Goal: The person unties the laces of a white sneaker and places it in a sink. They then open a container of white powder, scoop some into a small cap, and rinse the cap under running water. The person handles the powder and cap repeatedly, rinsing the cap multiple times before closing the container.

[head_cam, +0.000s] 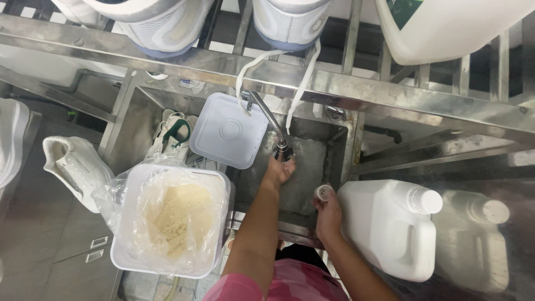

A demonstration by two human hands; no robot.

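My left hand (278, 169) reaches into the steel sink (312, 167) and grips the end of the flexible metal faucet hose (267, 120). My right hand (327, 210) hovers at the sink's right edge and holds a small white cap (323, 192) between its fingers. Just right of that hand stands a large white plastic jug (390, 226) with a round neck. A pink sleeve shows at the bottom edge.
A white square tub (170, 220) lined with a plastic bag holds pale powder at the left. Its square lid (228, 131) leans behind it. White sneakers (78, 164) lie at the left and hang on the steel rack (167, 61) above. A second jug (473, 234) stands at the far right.
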